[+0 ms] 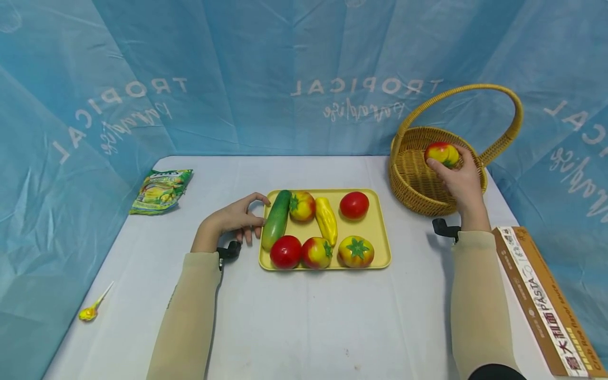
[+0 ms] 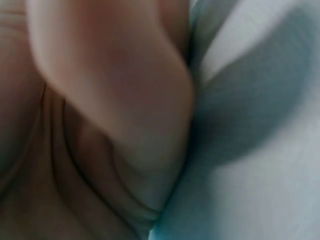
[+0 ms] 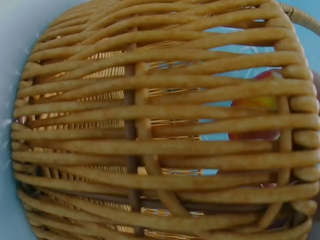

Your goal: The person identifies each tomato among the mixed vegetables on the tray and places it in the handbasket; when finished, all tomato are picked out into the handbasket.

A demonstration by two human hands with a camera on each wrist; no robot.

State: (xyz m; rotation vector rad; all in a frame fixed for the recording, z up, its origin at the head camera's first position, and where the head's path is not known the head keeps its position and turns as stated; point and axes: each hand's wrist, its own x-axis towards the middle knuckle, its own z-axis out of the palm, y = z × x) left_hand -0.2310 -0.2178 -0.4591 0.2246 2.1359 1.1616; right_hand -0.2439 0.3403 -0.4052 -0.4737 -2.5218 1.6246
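My right hand (image 1: 461,182) grips a red-and-yellow round fruit (image 1: 442,153) between thumb and fingers, over the mouth of a wicker basket (image 1: 413,198). Through the basket's weave (image 3: 165,117) in the right wrist view, part of that fruit (image 3: 257,107) shows. At the left edge of a yellow tray (image 1: 380,227), my left hand (image 1: 237,215) touches the rim with thumb and forefinger. The tray bears a green cucumber (image 1: 276,221), a yellow banana (image 1: 326,221), red tomatoes (image 1: 354,205) and several red-and-yellow fruits (image 1: 356,251). Blurred bent fingers (image 2: 115,75) fill the left wrist view.
A green snack packet (image 1: 161,192) lies at the table's back left. Nearer on the left is a small yellow item with a pale stick (image 1: 89,313). A long pasta box (image 1: 546,301) lies along the right edge. The basket's tall handle (image 1: 475,87) arches above it.
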